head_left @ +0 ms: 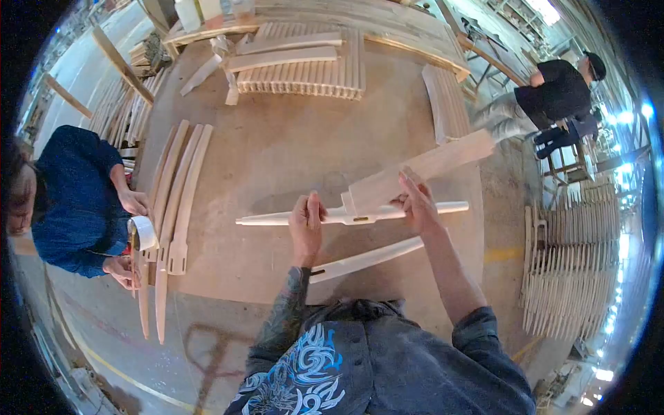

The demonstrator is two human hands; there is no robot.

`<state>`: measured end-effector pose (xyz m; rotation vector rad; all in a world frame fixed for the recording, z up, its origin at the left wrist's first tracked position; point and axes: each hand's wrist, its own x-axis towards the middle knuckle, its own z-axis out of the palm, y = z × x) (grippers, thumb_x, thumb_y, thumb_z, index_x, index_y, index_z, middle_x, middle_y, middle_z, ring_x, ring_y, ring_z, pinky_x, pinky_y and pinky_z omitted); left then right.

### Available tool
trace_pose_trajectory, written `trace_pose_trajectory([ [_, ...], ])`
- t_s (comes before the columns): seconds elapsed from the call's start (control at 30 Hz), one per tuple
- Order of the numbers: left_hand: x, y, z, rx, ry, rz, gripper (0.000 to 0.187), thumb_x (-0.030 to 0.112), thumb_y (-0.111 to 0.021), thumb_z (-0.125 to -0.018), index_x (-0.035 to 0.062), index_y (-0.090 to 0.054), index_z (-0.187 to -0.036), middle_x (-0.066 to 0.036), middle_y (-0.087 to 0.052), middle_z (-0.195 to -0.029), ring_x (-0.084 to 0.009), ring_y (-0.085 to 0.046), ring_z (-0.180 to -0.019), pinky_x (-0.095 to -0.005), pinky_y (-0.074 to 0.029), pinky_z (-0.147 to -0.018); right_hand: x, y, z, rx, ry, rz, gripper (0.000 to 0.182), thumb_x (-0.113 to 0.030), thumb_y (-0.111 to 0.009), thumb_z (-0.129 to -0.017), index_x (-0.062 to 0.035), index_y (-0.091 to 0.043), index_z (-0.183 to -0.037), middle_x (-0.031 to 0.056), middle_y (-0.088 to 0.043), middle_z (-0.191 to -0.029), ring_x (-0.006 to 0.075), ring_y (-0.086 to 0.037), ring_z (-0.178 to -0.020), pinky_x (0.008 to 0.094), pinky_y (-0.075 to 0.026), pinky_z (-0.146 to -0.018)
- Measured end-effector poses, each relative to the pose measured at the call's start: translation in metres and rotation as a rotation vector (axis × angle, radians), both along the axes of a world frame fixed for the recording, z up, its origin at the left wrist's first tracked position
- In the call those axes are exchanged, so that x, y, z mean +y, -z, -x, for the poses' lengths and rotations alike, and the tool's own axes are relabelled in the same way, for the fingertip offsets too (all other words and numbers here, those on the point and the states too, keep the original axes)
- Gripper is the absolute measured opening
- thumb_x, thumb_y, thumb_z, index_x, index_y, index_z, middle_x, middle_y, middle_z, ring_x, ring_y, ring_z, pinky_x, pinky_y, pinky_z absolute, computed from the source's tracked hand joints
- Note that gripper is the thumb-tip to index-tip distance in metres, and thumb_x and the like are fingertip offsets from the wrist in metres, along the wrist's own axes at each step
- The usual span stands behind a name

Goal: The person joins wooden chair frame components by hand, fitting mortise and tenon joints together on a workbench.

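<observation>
Hands (306,223) (418,205) on slotted wooden rail (353,215); blue-white swirl print (319,366) on dark shirt (415,366).

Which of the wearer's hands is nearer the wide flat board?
Right. The right hand is at the wide flat board, touching it; the left hand is on the slim rail, apart from the board's left end.

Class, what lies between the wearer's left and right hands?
In the head view: the slotted middle of a thin wooden rail, plus one end of a wide board.
</observation>
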<state>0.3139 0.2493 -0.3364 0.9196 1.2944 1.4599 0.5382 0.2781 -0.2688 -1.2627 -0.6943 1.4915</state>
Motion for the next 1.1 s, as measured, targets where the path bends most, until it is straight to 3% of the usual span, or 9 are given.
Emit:
trace_pose_trajectory([
  [0.03, -0.005, 0.010, 0.001, 0.412, -0.040, -0.108, 0.029, 0.035, -0.056, -0.095, 0.0082, -0.059, -0.084, -0.006, -0.056, -0.061, -0.0175, -0.055, -0.053, -0.0290, -0.044, -0.047, -0.001, 0.000, -0.012, -0.008, 0.016, 0.016, 0.040, -0.030, -0.068, -0.087, 0.0025, -0.059, -0.109, 0.0133, -0.066, -0.100, 0.0234, -0.067, -0.090, 0.0350, -0.056, -0.075],
  [0.1, -0.019, 0.019, 0.003, 0.525, 0.132, -0.117, 0.034, 0.032, -0.066, -0.086, 0.0105, -0.059, -0.111, -0.009, -0.062, -0.091, -0.0250, -0.060, -0.084, -0.0383, -0.049, -0.072, -0.006, 0.003, -0.030, -0.297, -0.068, -0.142, 0.033, -0.024, -0.073, -0.084, 0.0017, -0.063, -0.103, 0.0114, -0.066, -0.097, 0.0186, -0.067, -0.085, 0.0298, -0.056, -0.068],
  [0.2, -0.022, 0.031, -0.009, 0.997, 0.331, -0.313, 0.064, 0.031, -0.077, -0.072, 0.0159, -0.052, -0.128, -0.010, -0.052, -0.120, -0.0307, -0.046, -0.115, -0.0468, -0.033, -0.101, -0.018, 0.017, -0.041, -0.524, -0.179, -0.127, 0.032, -0.024, -0.077, -0.081, -0.0001, -0.065, -0.099, 0.0075, -0.067, -0.095, 0.0161, -0.064, -0.087, 0.0297, -0.054, -0.073],
  [0.4, 0.004, 0.083, -0.024, 1.121, 0.479, -0.336, 0.054, 0.027, -0.076, -0.070, 0.0150, -0.058, -0.120, -0.007, -0.056, -0.116, -0.0285, -0.051, -0.111, -0.0440, -0.038, -0.097, -0.033, 0.038, -0.031, -0.588, -0.282, -0.114, 0.033, -0.020, -0.080, -0.077, -0.0005, -0.065, -0.099, 0.0068, -0.068, -0.094, 0.0148, -0.063, -0.089, 0.0307, -0.051, -0.076],
  [0.7, 0.007, 0.046, -0.001, 1.076, 0.570, -0.227, 0.041, 0.023, -0.073, -0.072, 0.0134, -0.064, -0.111, -0.005, -0.060, -0.111, -0.0266, -0.054, -0.108, -0.0443, -0.040, -0.095, -0.037, 0.000, -0.002, -0.768, -0.609, -0.377, 0.027, -0.012, -0.074, -0.080, -0.0064, -0.066, -0.105, 0.0027, -0.068, -0.093, 0.0129, -0.062, -0.086, 0.0272, -0.050, -0.074],
  [0.9, 0.011, 0.053, 0.002, 1.100, 0.592, -0.233, 0.040, 0.027, -0.072, -0.073, 0.0153, -0.065, -0.111, -0.004, -0.061, -0.109, -0.0259, -0.054, -0.107, -0.0441, -0.040, -0.095, -0.036, 0.008, 0.019, -0.967, -0.694, -0.609, 0.028, -0.020, -0.065, -0.080, -0.0145, -0.061, -0.108, 0.0106, -0.066, -0.088, 0.0280, -0.066, -0.080, 0.0352, -0.051, -0.070],
  [0.93, 0.014, 0.053, 0.001, 1.090, 0.585, -0.228, 0.040, 0.027, -0.072, -0.073, 0.0153, -0.065, -0.111, -0.004, -0.061, -0.109, -0.0259, -0.054, -0.107, -0.0441, -0.040, -0.095, -0.039, 0.012, 0.019, -0.802, -0.737, -0.312, 0.029, -0.019, -0.063, -0.081, -0.0138, -0.061, -0.109, 0.0139, -0.066, -0.090, 0.0334, -0.066, -0.083, 0.0392, -0.052, -0.071],
  [1.03, 0.013, 0.055, 0.007, 1.070, 0.634, -0.204, 0.052, 0.027, -0.071, -0.070, 0.0140, -0.062, -0.120, -0.008, -0.059, -0.116, -0.0274, -0.052, -0.112, -0.0440, -0.038, -0.098, -0.049, 0.062, 0.016, -1.036, -0.582, -0.598, 0.029, -0.018, -0.061, -0.082, -0.0146, -0.062, -0.111, 0.0148, -0.067, -0.096, 0.0333, -0.067, -0.086, 0.0408, -0.052, -0.070],
  [1.1, 0.002, 0.052, 0.013, 0.942, 0.550, -0.224, 0.065, 0.028, -0.074, -0.069, 0.0137, -0.055, -0.129, -0.012, -0.056, -0.124, -0.0301, -0.048, -0.120, -0.0463, -0.034, -0.104, -0.056, 0.063, 0.017, -1.215, -0.724, -0.347, 0.030, -0.018, -0.060, -0.084, -0.0146, -0.062, -0.113, 0.0148, -0.068, -0.105, 0.0311, -0.066, -0.095, 0.0447, -0.051, -0.082],
])
